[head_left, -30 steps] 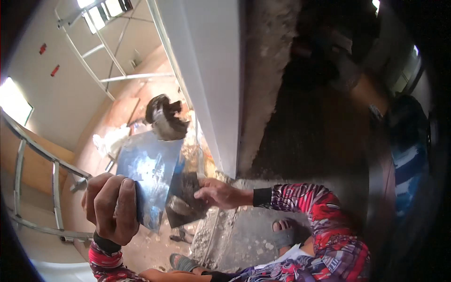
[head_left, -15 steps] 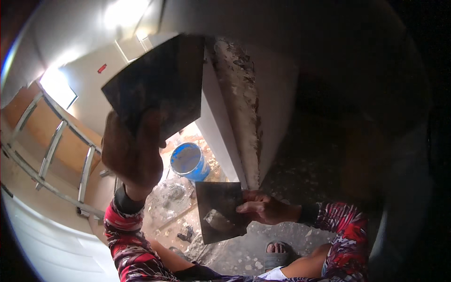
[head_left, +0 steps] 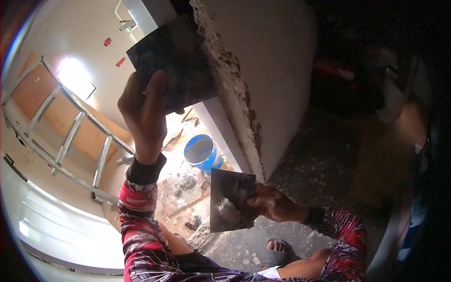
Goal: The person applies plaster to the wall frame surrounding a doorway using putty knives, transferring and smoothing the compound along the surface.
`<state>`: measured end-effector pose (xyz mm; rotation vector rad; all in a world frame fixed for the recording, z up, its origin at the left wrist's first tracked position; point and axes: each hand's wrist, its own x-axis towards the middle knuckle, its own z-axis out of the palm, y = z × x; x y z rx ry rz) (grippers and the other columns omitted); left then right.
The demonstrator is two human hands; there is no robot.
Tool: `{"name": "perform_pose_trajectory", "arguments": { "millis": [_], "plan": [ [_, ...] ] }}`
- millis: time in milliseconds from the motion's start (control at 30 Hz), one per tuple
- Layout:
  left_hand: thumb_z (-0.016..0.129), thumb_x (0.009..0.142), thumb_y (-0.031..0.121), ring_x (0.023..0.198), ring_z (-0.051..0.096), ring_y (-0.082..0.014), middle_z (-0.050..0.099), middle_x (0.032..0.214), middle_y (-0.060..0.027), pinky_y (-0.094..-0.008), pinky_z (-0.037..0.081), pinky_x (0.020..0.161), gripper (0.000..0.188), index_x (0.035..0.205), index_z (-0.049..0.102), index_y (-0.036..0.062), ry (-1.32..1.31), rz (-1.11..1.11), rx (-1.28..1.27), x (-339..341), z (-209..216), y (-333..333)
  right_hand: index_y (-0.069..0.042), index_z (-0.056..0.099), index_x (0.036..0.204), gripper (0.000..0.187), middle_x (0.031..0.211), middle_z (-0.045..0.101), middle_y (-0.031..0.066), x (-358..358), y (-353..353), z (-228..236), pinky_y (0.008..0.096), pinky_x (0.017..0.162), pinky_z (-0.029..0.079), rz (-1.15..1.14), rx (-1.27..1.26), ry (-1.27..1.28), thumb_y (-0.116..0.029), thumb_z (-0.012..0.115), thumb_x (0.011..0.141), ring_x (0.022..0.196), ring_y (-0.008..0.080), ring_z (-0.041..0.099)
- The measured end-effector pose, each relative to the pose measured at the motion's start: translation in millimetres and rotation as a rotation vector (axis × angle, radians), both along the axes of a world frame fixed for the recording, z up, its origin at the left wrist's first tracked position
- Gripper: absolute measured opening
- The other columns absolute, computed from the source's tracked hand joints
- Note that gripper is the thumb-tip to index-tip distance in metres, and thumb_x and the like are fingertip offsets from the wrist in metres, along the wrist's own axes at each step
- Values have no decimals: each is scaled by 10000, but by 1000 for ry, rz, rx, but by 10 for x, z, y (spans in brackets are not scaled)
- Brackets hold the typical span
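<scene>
My left hand (head_left: 145,113) is raised, closed around a dark rectangular plastering blade (head_left: 178,61). The blade's right side meets the rough, plaster-covered corner (head_left: 235,89) of a wall; whether it presses on it I cannot tell. Lower down, my right hand (head_left: 279,204) grips a second dark rectangular plate (head_left: 230,188) by its right edge, fingers and thumb pinching it. A pale lump of plaster (head_left: 228,209) sticks to the lower part of this plate. The corner's foot ends just above my right hand.
Beyond the plate, a blue bucket (head_left: 213,160) with grey contents stands on a splattered floor. An aluminium ladder (head_left: 68,141) leans at the left, with a white panel (head_left: 61,230) below it. Dark shadow covers the right side. My sandalled foot (head_left: 275,251) shows below.
The view has shifted, revealing more of the corner's upper part. My left hand and its blade have moved up and right, toward the rough corner. My right hand still holds its plate.
</scene>
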<state>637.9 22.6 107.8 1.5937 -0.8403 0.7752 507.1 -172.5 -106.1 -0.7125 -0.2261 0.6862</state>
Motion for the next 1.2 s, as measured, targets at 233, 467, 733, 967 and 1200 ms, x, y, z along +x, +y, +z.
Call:
{"name": "perform_pose_trajectory", "arguments": {
  "millis": [233, 467, 733, 967, 1200],
  "plan": [
    [619, 940, 101, 509, 625, -131, 662, 731, -92, -246, 462, 375, 155, 937, 613, -54, 31, 210, -63, -39, 65, -160, 4, 465, 1329, 389, 1240, 597, 134, 1, -26, -83, 397, 925, 551, -4, 7, -40, -87, 529, 956, 1108, 233, 622],
    [636, 937, 189, 612, 667, -152, 663, 768, -112, -281, 484, 437, 244, 941, 624, -55, -97, 528, 201, -61, 89, -128, -4, 471, 1329, 379, 1218, 606, 127, -33, -19, -34, 366, 868, 576, -33, -5, -48, -82, 522, 962, 1075, 219, 637],
    [660, 900, 161, 716, 622, -148, 685, 818, -145, -312, 509, 653, 208, 972, 647, -33, -616, 738, 607, -120, 123, -58, -21, 446, 1366, 409, 1224, 610, 127, 2, -17, -40, 387, 905, 559, -25, -28, -115, -73, 495, 963, 1113, 227, 620],
    [631, 934, 182, 653, 521, -80, 625, 743, -32, -260, 433, 566, 211, 899, 625, -26, -264, 447, 319, 48, 204, 239, -26, 429, 1391, 434, 1302, 566, 131, 36, 36, 54, 402, 976, 518, -13, 3, -76, -63, 477, 961, 1158, 229, 591],
    [641, 878, 90, 603, 580, -187, 588, 745, -110, -302, 459, 561, 120, 815, 591, 0, -412, 635, 441, -14, 555, 122, -39, 455, 1383, 430, 1292, 573, 127, 47, 81, 10, 400, 959, 530, -32, -34, -84, -53, 479, 954, 1135, 220, 603]
  ]
}}
